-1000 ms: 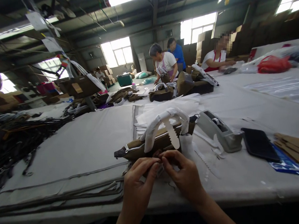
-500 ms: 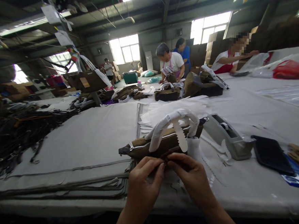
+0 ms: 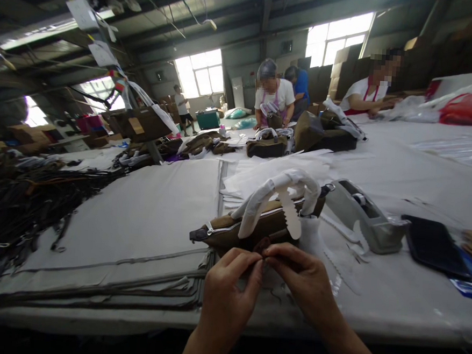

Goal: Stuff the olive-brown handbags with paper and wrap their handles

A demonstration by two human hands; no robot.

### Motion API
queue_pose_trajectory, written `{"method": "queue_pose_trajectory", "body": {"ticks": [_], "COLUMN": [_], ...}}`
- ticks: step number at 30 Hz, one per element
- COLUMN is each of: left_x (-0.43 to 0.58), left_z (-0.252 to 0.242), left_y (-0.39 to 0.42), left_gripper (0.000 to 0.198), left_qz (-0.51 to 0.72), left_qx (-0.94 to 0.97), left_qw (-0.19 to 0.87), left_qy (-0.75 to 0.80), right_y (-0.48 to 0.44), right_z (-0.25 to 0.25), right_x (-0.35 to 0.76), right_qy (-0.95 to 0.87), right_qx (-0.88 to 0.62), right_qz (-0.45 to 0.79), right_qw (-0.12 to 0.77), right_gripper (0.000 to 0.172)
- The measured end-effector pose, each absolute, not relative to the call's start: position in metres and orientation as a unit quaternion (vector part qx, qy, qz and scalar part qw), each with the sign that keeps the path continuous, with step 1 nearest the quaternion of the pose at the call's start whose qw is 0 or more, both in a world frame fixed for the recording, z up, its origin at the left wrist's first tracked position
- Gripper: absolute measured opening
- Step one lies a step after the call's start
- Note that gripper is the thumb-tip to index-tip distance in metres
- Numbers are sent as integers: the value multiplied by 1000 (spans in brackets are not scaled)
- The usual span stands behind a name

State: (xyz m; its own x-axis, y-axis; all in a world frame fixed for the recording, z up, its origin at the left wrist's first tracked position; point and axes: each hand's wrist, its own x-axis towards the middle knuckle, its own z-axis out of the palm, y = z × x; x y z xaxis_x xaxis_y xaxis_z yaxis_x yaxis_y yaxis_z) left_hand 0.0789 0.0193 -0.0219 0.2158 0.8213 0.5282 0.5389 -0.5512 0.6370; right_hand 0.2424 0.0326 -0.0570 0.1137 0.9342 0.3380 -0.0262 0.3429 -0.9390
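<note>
A brown bag [image 3: 256, 229] with a zip along its top lies on the white-covered table [image 3: 148, 214] just ahead of me. Its handle [image 3: 279, 188] is wrapped in white paper, and a white serrated strip hangs from it. My left hand [image 3: 227, 295] and my right hand [image 3: 305, 284] meet at the bag's near edge. Both pinch a small dark piece there, fingertips pressed together. What the piece is I cannot make out.
A grey tape dispenser [image 3: 365, 215] and a black flat case [image 3: 435, 245] sit to the right. Dark straps [image 3: 19, 205] are heaped at the left. More brown bags [image 3: 268, 144] lie further back, where several people work. A red plastic bag [image 3: 467, 107] is far right.
My view has shifted slightly, so the bag and dispenser sit a little further right. My fingers have drawn closer together at the bag's edge.
</note>
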Motion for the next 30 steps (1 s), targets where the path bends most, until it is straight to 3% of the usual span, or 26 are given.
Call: {"method": "queue_pose_trajectory", "body": {"ticks": [10,15,21,27,30], "left_x": [78,80,81,61,43], "left_z": [-24,-28,-38,-54,-72], "left_y": [18,17,23,13,10], "left_gripper": [13,13,14,24,25], "left_qz": [421,444,439,562,611], "left_qx": [769,763,767,652,547], "left_qw": [148,147,159,119,171], "left_qy": [458,447,441,496,546], "right_y": [29,29,27,19,28], "right_z": [-58,-55,-62,-46,-26], "right_x": [241,242,246,274,296], "right_qy": [-575,-600,-627,-603,-575], "right_qx": [-411,-390,-410,-500,-531], "right_qz": [347,323,311,119,39], "right_qw": [617,620,585,610,621], "right_gripper": [2,12,10,17,15]}}
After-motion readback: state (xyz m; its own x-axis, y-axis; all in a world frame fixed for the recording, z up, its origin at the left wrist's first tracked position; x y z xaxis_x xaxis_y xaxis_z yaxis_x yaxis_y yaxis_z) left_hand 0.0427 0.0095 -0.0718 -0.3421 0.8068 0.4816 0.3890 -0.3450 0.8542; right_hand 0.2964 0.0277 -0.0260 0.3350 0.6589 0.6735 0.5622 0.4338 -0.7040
